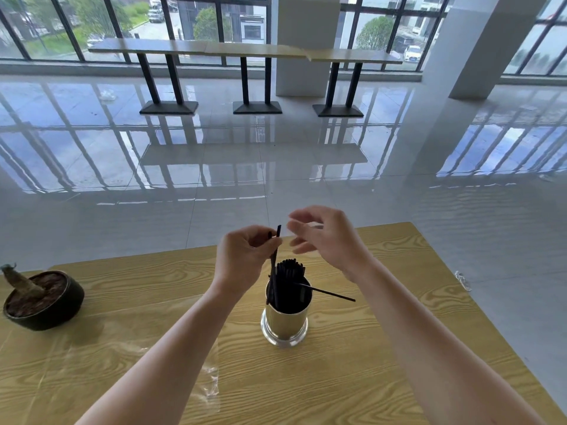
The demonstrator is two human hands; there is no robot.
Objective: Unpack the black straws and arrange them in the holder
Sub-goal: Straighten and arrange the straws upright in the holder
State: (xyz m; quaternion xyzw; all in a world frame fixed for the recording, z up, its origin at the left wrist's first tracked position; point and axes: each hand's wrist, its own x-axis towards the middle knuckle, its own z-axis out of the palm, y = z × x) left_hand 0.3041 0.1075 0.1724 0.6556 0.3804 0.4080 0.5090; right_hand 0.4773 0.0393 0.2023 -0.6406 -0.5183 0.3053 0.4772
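One blurred right hand (325, 238); grip unclear

right hand (325, 237) blurred, straws (288, 268) half hidden in holder (285, 323)

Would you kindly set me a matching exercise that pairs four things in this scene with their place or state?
Things:
1. left hand
2. holder
3. plant pot
4. clear wrapper

Places or states:
A. lies flat on the table, nearer the person than the holder
B. sits at the table's left edge
C. pinches one black straw
D. stands upright, holding a bundle of straws

Pairs: 1-C, 2-D, 3-B, 4-A
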